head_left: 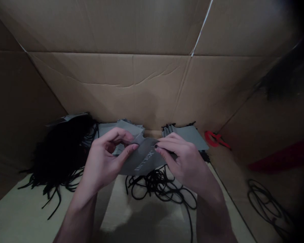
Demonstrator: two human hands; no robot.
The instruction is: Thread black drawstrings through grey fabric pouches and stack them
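- The gray cloth [142, 160] is dead center at the closest spot, held up off the surface between both hands, with pale print on it that looks like "INTEX".
- The left hand [102, 162] has it pinched near the top edge between thumb and index finger.
- The right hand [184, 165] is clamped on the other end, fingers on top and thumb tucked in. The hands are apart, with the cloth bridging the gap.
- Handling-wise, I'd guess it's light, thin and floppy, so pinch it at the edges with both hands to keep it from folding over.
- Loose black cord [162, 192] sits just past the hands at 6 o'clock.
- A big black cord heap [60, 152] is at 10 o'clock.
- Gray cloth stacks [187, 135] sit at 12 and 1 o'clock.
- There's a red plastic piece [212, 138] at 2 o'clock, and a cord loop [266, 206] out at 4 o'clock.
- A cardboard wall [108, 84] closes it all off at 12 o'clock.
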